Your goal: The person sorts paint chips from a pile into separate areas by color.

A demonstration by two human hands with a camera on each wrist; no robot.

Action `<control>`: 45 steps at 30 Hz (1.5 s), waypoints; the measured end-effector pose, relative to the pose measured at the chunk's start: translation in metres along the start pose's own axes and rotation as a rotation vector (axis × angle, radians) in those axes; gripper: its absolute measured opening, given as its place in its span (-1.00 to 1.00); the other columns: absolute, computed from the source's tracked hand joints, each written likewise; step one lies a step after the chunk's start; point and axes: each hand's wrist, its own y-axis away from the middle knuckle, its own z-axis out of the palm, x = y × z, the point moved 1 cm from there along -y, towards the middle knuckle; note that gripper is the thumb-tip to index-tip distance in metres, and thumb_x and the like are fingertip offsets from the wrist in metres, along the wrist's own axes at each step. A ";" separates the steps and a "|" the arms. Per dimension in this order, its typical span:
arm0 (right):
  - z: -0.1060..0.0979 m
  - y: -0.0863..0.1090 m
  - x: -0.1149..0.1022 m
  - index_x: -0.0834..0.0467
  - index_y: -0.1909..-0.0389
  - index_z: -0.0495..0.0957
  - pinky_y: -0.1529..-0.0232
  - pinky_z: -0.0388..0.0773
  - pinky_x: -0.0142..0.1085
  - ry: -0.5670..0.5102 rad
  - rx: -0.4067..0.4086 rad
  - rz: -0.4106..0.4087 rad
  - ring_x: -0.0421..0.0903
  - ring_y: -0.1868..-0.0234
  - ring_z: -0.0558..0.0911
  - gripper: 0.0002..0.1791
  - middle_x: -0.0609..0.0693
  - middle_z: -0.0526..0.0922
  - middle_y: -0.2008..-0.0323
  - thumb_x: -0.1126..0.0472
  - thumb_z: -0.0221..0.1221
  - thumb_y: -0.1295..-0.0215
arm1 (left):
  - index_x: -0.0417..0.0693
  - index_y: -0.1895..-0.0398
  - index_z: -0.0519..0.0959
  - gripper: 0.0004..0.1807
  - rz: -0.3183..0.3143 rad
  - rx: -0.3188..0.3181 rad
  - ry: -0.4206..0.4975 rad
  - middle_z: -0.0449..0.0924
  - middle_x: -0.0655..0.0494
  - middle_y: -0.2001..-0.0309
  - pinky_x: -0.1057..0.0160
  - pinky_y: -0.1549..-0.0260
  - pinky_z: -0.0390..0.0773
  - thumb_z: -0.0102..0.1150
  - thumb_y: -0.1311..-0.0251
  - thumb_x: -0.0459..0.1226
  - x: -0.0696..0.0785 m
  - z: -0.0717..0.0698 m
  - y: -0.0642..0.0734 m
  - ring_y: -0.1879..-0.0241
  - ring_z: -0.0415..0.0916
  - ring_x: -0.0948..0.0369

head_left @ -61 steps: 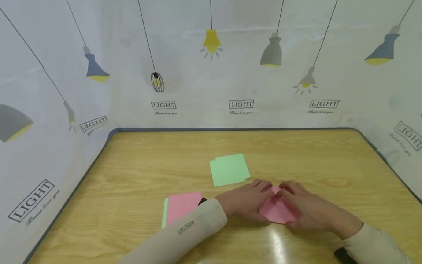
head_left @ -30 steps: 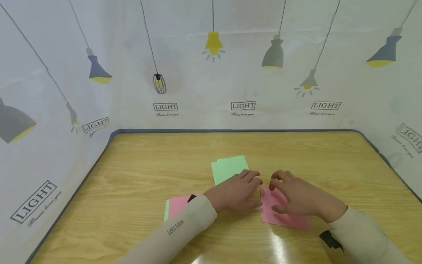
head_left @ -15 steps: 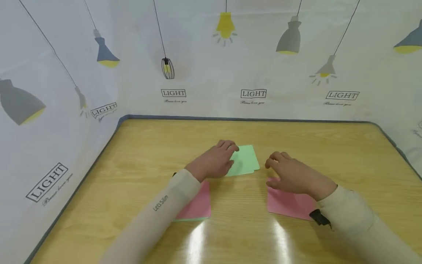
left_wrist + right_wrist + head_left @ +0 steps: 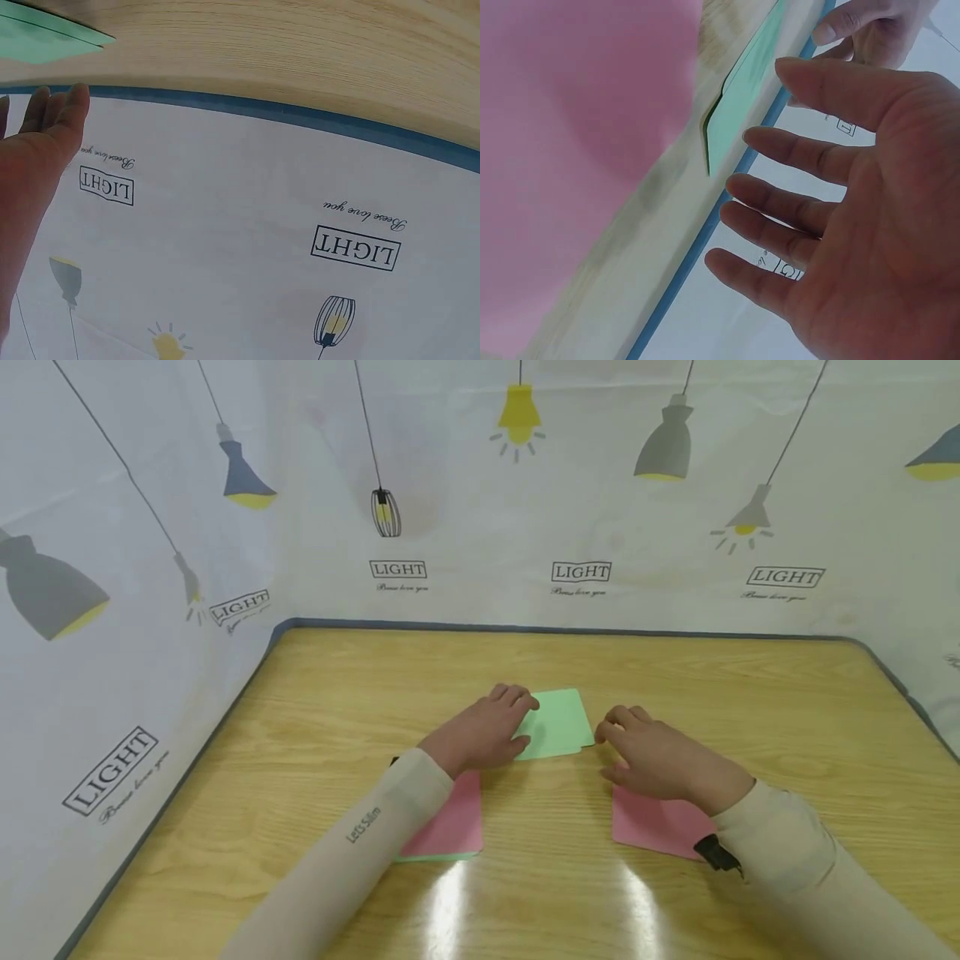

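Two or more light green square sheets (image 4: 558, 722), stacked slightly askew, lie mid-table between the hands. My left hand (image 4: 483, 728) hovers at their left side, fingers relaxed and holding nothing. On the right, my right hand (image 4: 656, 757) is near their lower right corner; the right wrist view shows its fingers (image 4: 780, 210) spread with nothing in them. Below that hand lies a pink square sheet (image 4: 656, 827), partly covered by the hand and sleeve. Another pink sheet (image 4: 453, 818) lies under the left forearm, with a green edge (image 4: 435, 858) showing beneath it.
The wooden table (image 4: 540, 893) has a dark blue border (image 4: 480, 628) along its back and sides. A white sheet printed with lamps (image 4: 465, 552) rises behind and beside it. Black straps (image 4: 717, 853) show at the wrists.
Both hands have let go of the right-hand pink sheet, which now lies flat. The left hand has moved left and away to the green sheets; the right hand has moved forward towards them.
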 end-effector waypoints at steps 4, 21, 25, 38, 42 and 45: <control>0.001 -0.001 0.001 0.25 -0.02 0.51 0.02 0.47 0.06 -0.003 -0.014 0.024 0.18 -0.10 0.40 -0.64 0.17 0.42 -0.06 0.17 0.24 -0.27 | -0.15 -0.33 0.28 -0.49 -0.015 -0.015 0.005 0.24 -0.02 -0.30 0.10 -0.25 0.27 0.05 -0.42 -0.14 0.001 0.000 0.000 -0.31 0.14 0.05; 0.013 -0.022 -0.028 0.23 -0.03 0.48 0.07 0.52 -0.03 0.032 -0.051 -0.038 0.14 -0.06 0.44 -0.55 0.17 0.41 -0.10 0.09 0.34 -0.23 | -0.16 -0.29 0.35 -0.47 -0.010 0.016 -0.035 0.31 -0.01 -0.26 0.17 -0.23 0.29 0.13 -0.36 -0.11 -0.001 0.009 0.012 -0.30 0.18 0.05; 0.016 -0.030 -0.035 0.24 -0.06 0.48 0.03 0.50 -0.03 0.038 -0.041 -0.057 0.14 -0.09 0.43 -0.50 0.18 0.41 -0.11 0.07 0.36 -0.20 | -0.17 -0.28 0.36 -0.46 -0.017 0.016 -0.025 0.30 -0.01 -0.26 0.12 -0.22 0.31 0.15 -0.34 -0.09 -0.004 0.011 0.016 -0.31 0.17 0.04; 0.015 -0.068 -0.018 0.32 -0.17 0.39 -0.17 0.35 0.11 0.041 -0.058 0.038 0.31 -0.25 0.31 -0.38 0.35 0.27 -0.26 0.20 0.36 -0.13 | -0.13 -0.26 0.38 -0.34 -0.010 -0.010 0.013 0.30 0.04 -0.18 0.18 -0.15 0.36 0.26 -0.20 0.04 -0.006 0.022 0.032 -0.20 0.21 0.07; 0.020 -0.073 -0.025 0.30 -0.21 0.39 -0.24 0.29 0.11 0.028 -0.103 0.015 0.29 -0.31 0.26 -0.34 0.31 0.25 -0.30 0.13 0.37 -0.13 | -0.12 -0.24 0.40 -0.31 -0.026 -0.008 -0.021 0.29 0.04 -0.16 0.15 -0.11 0.38 0.26 -0.18 0.09 -0.004 0.024 0.038 -0.17 0.22 0.07; 0.022 -0.077 -0.029 0.29 -0.24 0.37 -0.27 0.26 0.10 0.031 -0.112 0.011 0.29 -0.33 0.24 -0.31 0.30 0.23 -0.32 0.09 0.36 -0.15 | -0.10 -0.23 0.41 -0.25 -0.065 -0.031 -0.031 0.28 0.05 -0.16 0.11 -0.08 0.41 0.30 -0.10 0.15 0.001 0.021 0.048 -0.16 0.22 0.07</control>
